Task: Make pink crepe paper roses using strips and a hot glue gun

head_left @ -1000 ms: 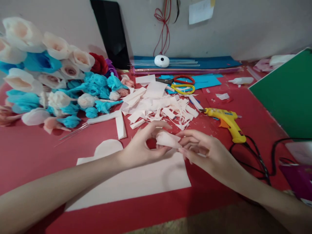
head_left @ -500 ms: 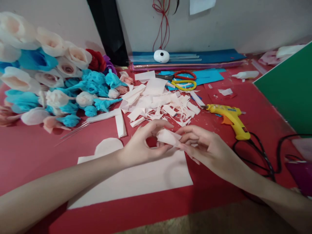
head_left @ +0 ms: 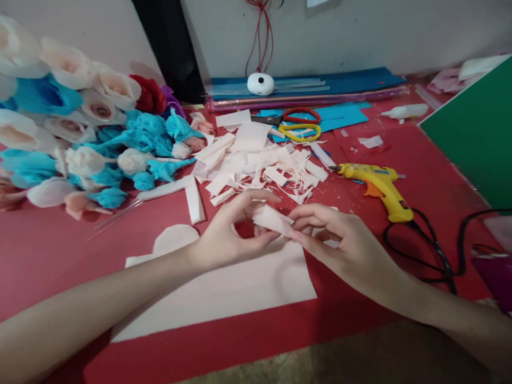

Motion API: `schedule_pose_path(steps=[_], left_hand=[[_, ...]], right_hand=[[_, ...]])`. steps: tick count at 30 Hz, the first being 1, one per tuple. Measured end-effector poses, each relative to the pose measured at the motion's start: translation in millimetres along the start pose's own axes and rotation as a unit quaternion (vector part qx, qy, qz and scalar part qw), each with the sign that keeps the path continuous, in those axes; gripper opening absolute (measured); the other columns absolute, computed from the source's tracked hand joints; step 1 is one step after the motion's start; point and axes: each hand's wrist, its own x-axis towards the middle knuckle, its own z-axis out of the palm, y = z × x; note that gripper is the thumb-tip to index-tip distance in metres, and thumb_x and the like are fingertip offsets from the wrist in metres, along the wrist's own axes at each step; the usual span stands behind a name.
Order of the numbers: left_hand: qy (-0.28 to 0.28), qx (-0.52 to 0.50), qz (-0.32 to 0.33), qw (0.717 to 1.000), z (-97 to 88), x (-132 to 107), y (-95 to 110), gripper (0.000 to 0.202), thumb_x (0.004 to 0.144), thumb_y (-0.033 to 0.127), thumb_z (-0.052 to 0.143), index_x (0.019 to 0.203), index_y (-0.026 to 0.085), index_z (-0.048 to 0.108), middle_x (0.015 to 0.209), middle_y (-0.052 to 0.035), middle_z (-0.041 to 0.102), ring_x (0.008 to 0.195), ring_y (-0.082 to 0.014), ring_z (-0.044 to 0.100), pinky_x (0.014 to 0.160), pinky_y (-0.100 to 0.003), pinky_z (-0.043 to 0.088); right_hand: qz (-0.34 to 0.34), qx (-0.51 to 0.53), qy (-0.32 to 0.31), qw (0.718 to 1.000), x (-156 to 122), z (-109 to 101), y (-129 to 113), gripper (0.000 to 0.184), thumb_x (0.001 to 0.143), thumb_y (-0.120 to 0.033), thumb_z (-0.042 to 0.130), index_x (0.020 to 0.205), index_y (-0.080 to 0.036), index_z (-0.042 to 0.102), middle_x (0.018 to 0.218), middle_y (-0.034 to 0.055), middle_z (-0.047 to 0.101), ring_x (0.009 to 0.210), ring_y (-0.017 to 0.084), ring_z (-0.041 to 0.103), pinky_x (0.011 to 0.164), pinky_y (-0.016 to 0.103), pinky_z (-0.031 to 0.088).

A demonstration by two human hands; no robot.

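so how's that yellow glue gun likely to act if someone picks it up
The yellow glue gun lies on its side, so it probably won't roll. It looks like rigid plastic, so it should keep its shape. The black cable trailing from it may drag when lifted.

A curled, pale paper piece (head_left: pixel 271 219) slants down rightward between left hand (head_left: pixel 230 232) and right hand (head_left: pixel 347 240).

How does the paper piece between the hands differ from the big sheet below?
The paper piece is small, the big sheet much larger. The piece is curled, the sheet flat. The left hand and right hand hold the piece; the sheet lies on the red table. Both are pale.
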Motion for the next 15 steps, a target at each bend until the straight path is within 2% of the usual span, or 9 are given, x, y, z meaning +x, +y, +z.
schedule_pose_path(steps=[5, 9, 12, 15], left_hand=[[-0.003, -0.013, -0.016, 1.0, 1.2, -0.7, 1.8, 0.04, 0.065, 0.009, 0.066, 0.1, 0.02, 0.05, 0.086, -0.0027, 0.06, 0.082, -0.0151, 0.06, 0.056, -0.019, 0.049], [-0.012, -0.032, -0.033, 0.999, 1.4, -0.4, 2.6, 0.042, 0.066, 0.007, 0.064, 0.103, 0.021, 0.048, 0.088, -0.0026, 0.058, 0.08, -0.0145, 0.06, 0.055, -0.018, 0.05], [-0.019, -0.05, -0.051, 0.997, 1.1, -0.2, 2.8, 0.043, 0.066, 0.006, 0.062, 0.103, 0.02, 0.047, 0.091, -0.0033, 0.058, 0.079, -0.0143, 0.06, 0.054, -0.018, 0.051], [-0.02, -0.048, -0.047, 0.998, 0.8, -0.4, 2.6, 0.043, 0.067, 0.006, 0.062, 0.104, 0.02, 0.047, 0.094, -0.0041, 0.057, 0.082, -0.0145, 0.059, 0.055, -0.018, 0.051]], right_hand=[[-0.029, -0.022, 0.021, 0.999, -1.5, 2.7, 1.5, 0.018, 0.081, -0.024, 0.054, 0.097, -0.019, 0.054, 0.082, 0.0006, 0.066, 0.073, 0.011, 0.063, 0.057, 0.016, 0.049], [-0.072, -0.09, 0.049, 0.992, -4.1, 4.8, 1.1, 0.016, 0.081, -0.021, 0.053, 0.098, -0.021, 0.054, 0.082, -0.0025, 0.066, 0.068, 0.007, 0.061, 0.054, 0.011, 0.047], [-0.123, -0.172, 0.071, 0.975, -6.6, 5.8, 2.7, 0.015, 0.082, -0.019, 0.052, 0.098, -0.021, 0.053, 0.087, -0.0014, 0.065, 0.068, 0.008, 0.061, 0.058, 0.015, 0.048], [-0.186, -0.25, 0.095, 0.945, -7.5, 6.9, 5.4, 0.015, 0.083, -0.017, 0.05, 0.098, -0.019, 0.052, 0.09, 0.0009, 0.065, 0.076, 0.011, 0.061, 0.067, 0.021, 0.048]])
